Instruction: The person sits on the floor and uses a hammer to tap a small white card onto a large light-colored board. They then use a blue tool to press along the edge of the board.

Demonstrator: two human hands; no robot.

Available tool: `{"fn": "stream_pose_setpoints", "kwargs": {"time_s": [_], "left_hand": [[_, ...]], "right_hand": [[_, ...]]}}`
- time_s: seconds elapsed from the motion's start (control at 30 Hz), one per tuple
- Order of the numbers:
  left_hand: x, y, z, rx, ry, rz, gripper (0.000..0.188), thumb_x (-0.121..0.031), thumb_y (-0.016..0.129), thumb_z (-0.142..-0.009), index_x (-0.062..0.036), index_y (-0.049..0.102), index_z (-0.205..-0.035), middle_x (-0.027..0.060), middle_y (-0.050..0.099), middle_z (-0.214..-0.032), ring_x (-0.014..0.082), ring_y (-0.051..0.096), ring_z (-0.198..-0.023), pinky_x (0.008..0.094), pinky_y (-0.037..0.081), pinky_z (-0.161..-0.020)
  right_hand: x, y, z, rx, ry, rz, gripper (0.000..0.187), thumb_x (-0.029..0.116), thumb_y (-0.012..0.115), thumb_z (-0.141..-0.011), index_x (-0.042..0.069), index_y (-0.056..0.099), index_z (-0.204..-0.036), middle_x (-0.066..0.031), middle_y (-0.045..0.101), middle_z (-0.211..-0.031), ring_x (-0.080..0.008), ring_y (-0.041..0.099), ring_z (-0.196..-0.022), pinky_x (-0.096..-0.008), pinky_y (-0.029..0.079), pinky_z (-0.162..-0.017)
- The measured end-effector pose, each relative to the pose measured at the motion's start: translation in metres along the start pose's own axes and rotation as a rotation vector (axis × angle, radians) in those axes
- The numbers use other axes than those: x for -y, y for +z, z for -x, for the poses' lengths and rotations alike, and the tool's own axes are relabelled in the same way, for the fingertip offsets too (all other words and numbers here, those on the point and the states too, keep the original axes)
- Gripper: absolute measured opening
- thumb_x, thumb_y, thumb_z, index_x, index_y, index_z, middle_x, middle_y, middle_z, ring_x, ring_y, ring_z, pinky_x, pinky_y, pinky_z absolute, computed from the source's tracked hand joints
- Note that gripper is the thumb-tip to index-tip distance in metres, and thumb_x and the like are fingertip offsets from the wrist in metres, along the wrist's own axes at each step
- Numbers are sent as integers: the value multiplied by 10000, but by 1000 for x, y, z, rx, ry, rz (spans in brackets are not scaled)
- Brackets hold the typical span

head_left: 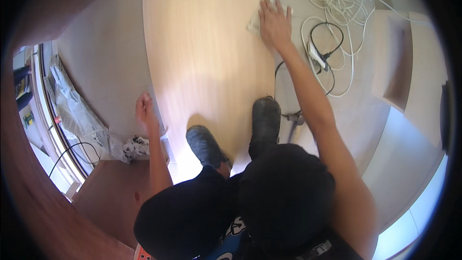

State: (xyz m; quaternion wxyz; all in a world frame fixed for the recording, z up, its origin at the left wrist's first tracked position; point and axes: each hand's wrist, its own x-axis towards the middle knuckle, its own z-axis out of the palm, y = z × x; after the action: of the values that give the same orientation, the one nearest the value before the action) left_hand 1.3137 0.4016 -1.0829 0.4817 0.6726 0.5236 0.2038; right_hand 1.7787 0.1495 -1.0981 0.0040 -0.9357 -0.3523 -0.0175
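A long pale wood-grain board (207, 43) lies on the floor under my feet. My right hand (275, 24) rests flat near its far right edge, fingers spread over a thin pale sheet or pad (253, 24). Corners of that pad show beside the hand; its kind is unclear. My left hand (145, 109) is off the board's left edge, fingers curled inward. Whatever those fingers may hold is too small to make out. Both dark shoes (266, 118) stand on the near part of the board.
A tangle of white cable (337, 0) with a white power strip (317, 55) lies right of the board. A hammer-like tool (294, 118) is beside my right shoe. Crumpled plastic wrapping (79, 103) lies at the left, and a pale open box-like panel (409, 62) stands at the right.
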Motion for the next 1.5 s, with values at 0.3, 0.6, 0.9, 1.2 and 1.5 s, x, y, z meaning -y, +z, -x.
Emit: {"fn": "stream_pose_setpoints", "kwargs": {"time_s": [0.3, 0.6, 0.9, 1.2, 1.5], "left_hand": [[-4, -12, -3, -49, 43, 6, 345, -280, 626, -1162, -10, 731, -1349, 93, 756, -1250, 186, 689, -1152, 346, 552, -1021], [-26, -18, -8, 3, 100, -129, 344, -271, 597, -1176, 8, 746, -1310, 116, 746, -1264, 204, 701, -1167, 359, 557, -1029], [-62, 20, 21, 163, 71, -89, 376, -305, 569, -1179, -11, 710, -1366, 99, 738, -1332, 201, 687, -1145, 376, 551, -1030], [-212, 126, 114, 700, 369, -163, 264, -185, 603, -1131, -53, 756, -1300, 150, 717, -1277, 268, 693, -1146, 386, 545, -975], [-300, 149, 117, 797, 256, -290, 275, -197, 633, -1121, -17, 747, -1295, 148, 716, -1192, 276, 712, -1089, 380, 567, -930]], "right_hand": [[14, -2, 45, -33, 7, -129, 510, 281, 408, -1178, 97, 515, -1641, -87, 486, -1729, -370, 398, -1614, -647, 233, -1332], [28, 2, 53, 80, 27, -140, 533, 289, 441, -1165, 108, 490, -1663, -66, 444, -1759, -351, 380, -1630, -645, 195, -1347], [-5, -7, -41, -42, -14, 7, 521, 293, 435, -1163, 79, 529, -1628, -78, 504, -1718, -367, 415, -1603, -662, 266, -1312], [7, -8, 44, -9, -1, -141, 523, 265, 443, -1155, 82, 521, -1640, -80, 477, -1736, -337, 396, -1619, -628, 256, -1327], [13, -4, 87, -54, 29, -312, 497, 268, 489, -1136, 61, 581, -1578, -82, 486, -1727, -337, 408, -1609, -649, 291, -1303]]}}
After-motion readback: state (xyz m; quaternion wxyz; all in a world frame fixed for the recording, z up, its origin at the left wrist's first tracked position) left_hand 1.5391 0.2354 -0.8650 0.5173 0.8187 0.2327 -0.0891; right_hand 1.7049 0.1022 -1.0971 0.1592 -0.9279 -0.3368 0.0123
